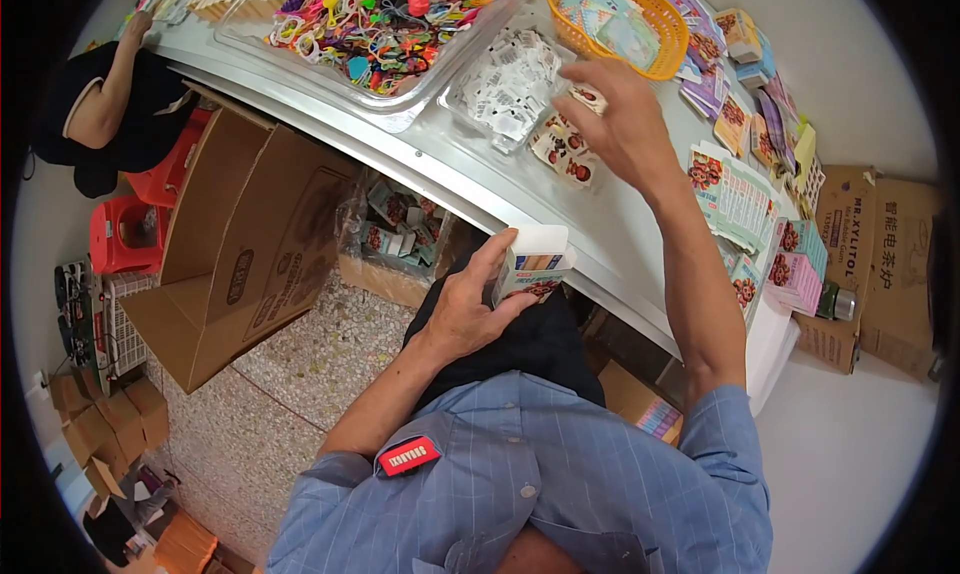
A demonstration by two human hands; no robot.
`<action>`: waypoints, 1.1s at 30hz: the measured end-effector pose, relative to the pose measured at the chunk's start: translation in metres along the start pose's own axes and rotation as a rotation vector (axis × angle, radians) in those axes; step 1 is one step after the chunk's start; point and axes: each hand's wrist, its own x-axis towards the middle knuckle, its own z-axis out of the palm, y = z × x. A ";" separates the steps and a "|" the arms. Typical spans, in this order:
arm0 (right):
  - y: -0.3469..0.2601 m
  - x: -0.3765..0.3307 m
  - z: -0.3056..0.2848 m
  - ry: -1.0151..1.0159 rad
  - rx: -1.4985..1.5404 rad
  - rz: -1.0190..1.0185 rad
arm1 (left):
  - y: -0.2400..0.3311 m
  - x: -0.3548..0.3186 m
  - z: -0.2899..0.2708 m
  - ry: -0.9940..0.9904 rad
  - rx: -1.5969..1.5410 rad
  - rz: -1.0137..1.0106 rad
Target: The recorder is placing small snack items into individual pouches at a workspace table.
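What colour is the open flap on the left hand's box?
The flap is white, seen in the head view.

Smooth paperboard carton, glossy plastic tray, matt cardboard box, cloth shirt

Small open carton being held near; picture cards and white pieces lying far.
Carton: pale green and white, colored print on the side, red at the near end. It's sitting in the left hand, fingers wrapping the left side, thumb pressing the near side. Plain white flap is standing up at the far end; inside isn't showing. Picture cards: cream, small cartoon figures in red and dark tones, lying loosely below the right hand, which is partly hiding them; can't tell about contact. White pieces: small, flat, dark-marked, heaping just left of the cards.
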 end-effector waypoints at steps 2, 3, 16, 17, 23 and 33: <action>0.004 0.016 0.015 -0.084 -0.078 -0.028 | 0.000 0.000 -0.004 -0.007 0.025 -0.012; 0.004 0.023 0.021 -0.163 -0.159 -0.053 | -0.002 -0.001 -0.005 0.000 0.012 -0.021; 0.016 0.031 0.055 -0.231 -0.098 0.003 | -0.012 -0.008 -0.012 0.014 -0.033 -0.085; 0.016 0.029 0.057 -0.174 -0.056 -0.011 | -0.011 -0.008 -0.012 0.012 -0.034 -0.084; 0.017 0.023 0.061 -0.150 -0.085 -0.081 | -0.011 -0.010 -0.008 0.005 -0.034 -0.091; 0.013 0.023 0.066 -0.169 -0.041 -0.050 | -0.012 -0.009 -0.009 0.007 -0.058 -0.116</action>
